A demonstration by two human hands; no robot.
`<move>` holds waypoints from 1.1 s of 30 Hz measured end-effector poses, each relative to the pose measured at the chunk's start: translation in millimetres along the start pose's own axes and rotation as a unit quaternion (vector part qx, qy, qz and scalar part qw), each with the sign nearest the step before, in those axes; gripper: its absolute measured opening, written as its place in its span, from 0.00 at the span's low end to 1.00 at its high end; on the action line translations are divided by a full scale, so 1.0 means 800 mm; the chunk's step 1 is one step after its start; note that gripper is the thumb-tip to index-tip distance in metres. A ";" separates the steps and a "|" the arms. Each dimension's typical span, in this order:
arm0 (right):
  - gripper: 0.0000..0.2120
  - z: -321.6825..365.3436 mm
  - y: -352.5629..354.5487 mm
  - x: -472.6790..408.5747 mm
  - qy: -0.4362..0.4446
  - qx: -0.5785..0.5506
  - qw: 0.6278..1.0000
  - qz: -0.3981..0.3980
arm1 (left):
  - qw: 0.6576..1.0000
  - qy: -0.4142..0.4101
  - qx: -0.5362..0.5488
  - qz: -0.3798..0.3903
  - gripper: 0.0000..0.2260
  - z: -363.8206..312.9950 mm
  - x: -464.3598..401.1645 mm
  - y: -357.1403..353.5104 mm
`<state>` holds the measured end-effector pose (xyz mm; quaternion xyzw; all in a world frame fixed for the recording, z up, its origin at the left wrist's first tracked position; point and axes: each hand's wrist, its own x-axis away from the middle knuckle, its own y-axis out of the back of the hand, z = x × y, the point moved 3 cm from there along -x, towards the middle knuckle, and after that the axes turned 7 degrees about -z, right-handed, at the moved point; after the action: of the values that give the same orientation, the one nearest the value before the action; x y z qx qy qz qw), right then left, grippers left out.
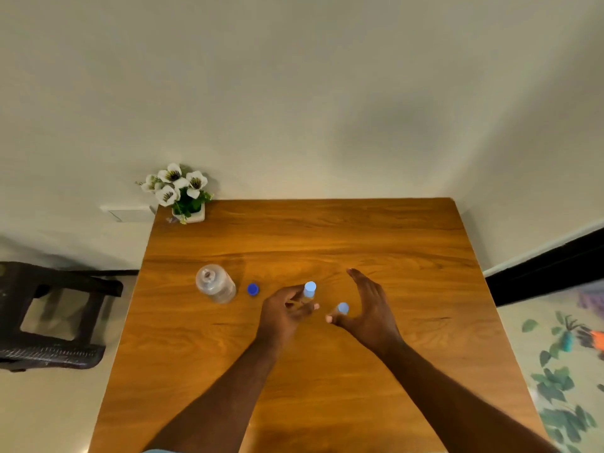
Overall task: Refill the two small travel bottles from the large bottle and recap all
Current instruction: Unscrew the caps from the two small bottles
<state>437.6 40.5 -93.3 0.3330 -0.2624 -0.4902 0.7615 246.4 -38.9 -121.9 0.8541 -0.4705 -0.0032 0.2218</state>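
On the wooden table point(327, 233) the large clear bottle point(215, 283) stands uncapped at the left. Its dark blue cap point(252, 289) lies just to its right. A small travel bottle point(309, 289) with a pale blue cap stands upright at the middle. My left hand point(287, 310) holds its lower part, with fingers curled in front of it. A second small travel bottle point(343, 308), also with a pale blue cap, stands to its right. My right hand point(367, 305) is spread beside that one, thumb near its base, not gripping it.
A white pot of white flowers point(183, 192) sits at the table's far left corner against the wall. A dark woven stool point(55, 315) stands on the floor to the left. A leaf-patterned mat point(562, 371) lies at the right.
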 end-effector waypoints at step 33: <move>0.09 0.531 0.512 -0.115 0.345 -0.088 0.911 -0.209 | 0.908 -0.348 0.230 0.033 0.11 -0.639 -0.016 0.231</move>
<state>328.4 141.3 485.3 0.4600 0.1369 -0.5138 0.7111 200.5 78.8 406.7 0.8102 -0.5331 -0.1852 -0.1585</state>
